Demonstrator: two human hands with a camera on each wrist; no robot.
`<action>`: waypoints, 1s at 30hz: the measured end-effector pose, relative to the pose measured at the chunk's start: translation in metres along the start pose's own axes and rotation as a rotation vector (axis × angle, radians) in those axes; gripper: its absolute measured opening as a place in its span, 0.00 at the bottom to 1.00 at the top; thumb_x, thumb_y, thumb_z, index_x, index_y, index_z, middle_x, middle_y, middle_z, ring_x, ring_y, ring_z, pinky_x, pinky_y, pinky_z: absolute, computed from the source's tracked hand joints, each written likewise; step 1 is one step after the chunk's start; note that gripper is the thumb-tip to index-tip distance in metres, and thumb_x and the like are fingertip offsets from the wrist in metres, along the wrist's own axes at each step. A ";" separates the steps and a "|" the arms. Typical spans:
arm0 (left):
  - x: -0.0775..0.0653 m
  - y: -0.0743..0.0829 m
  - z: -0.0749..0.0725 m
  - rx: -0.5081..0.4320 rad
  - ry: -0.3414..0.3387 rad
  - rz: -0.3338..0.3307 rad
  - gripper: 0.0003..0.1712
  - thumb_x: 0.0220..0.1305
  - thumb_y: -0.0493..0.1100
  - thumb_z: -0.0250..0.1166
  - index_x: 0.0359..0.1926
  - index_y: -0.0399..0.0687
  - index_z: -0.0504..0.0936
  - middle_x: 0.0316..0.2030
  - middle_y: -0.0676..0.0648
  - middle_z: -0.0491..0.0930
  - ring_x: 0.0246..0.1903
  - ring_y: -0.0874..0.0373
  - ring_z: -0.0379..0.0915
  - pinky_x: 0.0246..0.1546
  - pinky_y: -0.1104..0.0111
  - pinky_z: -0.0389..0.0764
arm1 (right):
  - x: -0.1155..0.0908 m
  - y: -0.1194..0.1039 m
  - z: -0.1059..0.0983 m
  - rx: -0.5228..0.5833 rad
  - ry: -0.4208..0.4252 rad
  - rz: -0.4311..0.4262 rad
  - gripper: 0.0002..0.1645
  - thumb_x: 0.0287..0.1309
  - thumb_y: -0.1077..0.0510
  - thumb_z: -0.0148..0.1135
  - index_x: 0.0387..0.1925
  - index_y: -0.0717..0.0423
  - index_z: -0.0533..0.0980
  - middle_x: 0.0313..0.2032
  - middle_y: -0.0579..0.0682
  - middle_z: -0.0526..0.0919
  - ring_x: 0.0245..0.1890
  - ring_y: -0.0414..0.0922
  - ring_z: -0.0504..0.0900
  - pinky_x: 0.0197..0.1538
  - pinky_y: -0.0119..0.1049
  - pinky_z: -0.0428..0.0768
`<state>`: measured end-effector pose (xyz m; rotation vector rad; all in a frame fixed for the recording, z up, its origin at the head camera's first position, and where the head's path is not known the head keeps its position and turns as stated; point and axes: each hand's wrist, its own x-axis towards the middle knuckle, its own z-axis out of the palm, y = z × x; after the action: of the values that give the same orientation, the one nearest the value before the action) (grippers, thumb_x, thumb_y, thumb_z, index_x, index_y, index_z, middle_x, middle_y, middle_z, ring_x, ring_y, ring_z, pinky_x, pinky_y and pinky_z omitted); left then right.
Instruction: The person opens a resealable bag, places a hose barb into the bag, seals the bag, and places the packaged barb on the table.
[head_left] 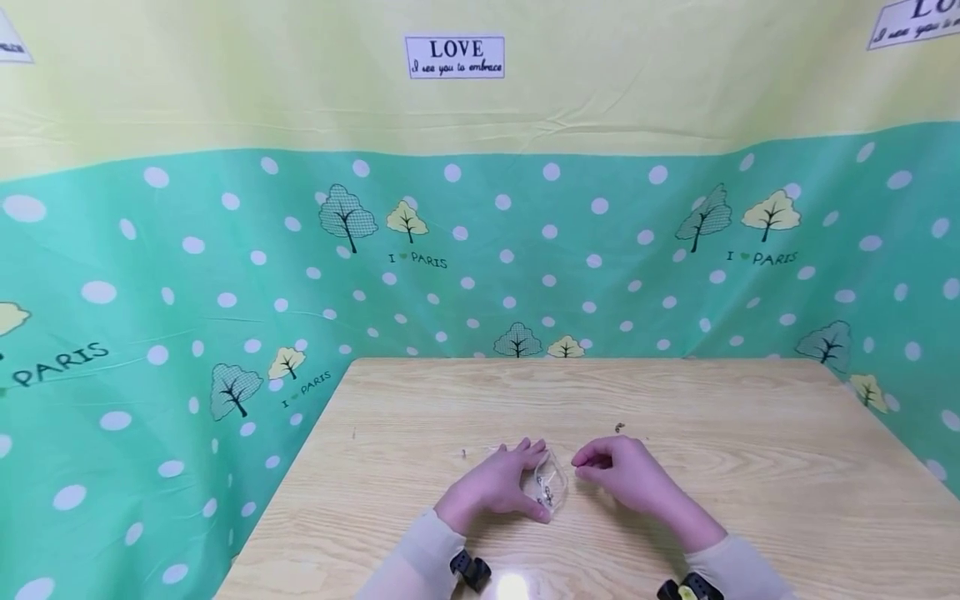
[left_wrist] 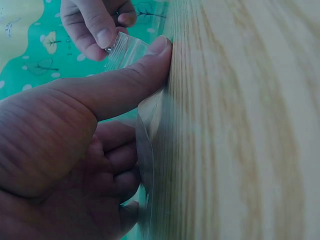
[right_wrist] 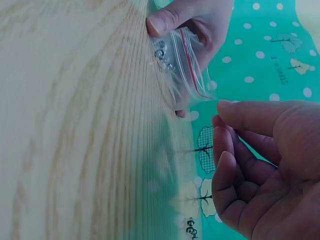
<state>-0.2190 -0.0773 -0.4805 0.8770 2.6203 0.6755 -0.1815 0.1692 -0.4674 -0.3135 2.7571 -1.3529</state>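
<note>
A small clear zip bag with a red line along its seal lies at the middle of the table. My left hand holds it at its edges between thumb and fingers. Several tiny shiny metal pieces show inside the bag. Just right of the bag's mouth, my right hand has thumb and forefinger together. A small shiny metal piece shows at those fingertips in the left wrist view; its exact shape is mostly hidden.
On the wooden table, a little cluster of dark metal pieces lies beyond my right hand. One tiny piece sits left of my left hand. A green and yellow patterned curtain hangs behind the table and along both sides.
</note>
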 end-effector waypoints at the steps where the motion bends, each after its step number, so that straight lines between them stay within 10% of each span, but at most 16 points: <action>1: 0.000 0.000 0.000 0.001 -0.002 -0.001 0.59 0.50 0.58 0.86 0.79 0.47 0.70 0.82 0.50 0.61 0.82 0.50 0.52 0.83 0.48 0.51 | 0.000 0.000 0.000 0.001 0.000 -0.008 0.05 0.63 0.62 0.75 0.40 0.53 0.89 0.33 0.41 0.86 0.36 0.42 0.83 0.40 0.32 0.84; 30: 0.000 0.002 0.000 -0.012 0.001 -0.014 0.59 0.49 0.58 0.86 0.79 0.47 0.70 0.82 0.51 0.60 0.82 0.51 0.51 0.83 0.49 0.50 | -0.004 -0.011 0.017 0.054 -0.007 -0.070 0.07 0.61 0.58 0.78 0.41 0.53 0.89 0.34 0.40 0.88 0.37 0.41 0.85 0.41 0.30 0.85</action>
<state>-0.2181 -0.0755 -0.4798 0.8542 2.6182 0.6875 -0.1740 0.1505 -0.4694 -0.4143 2.7227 -1.4357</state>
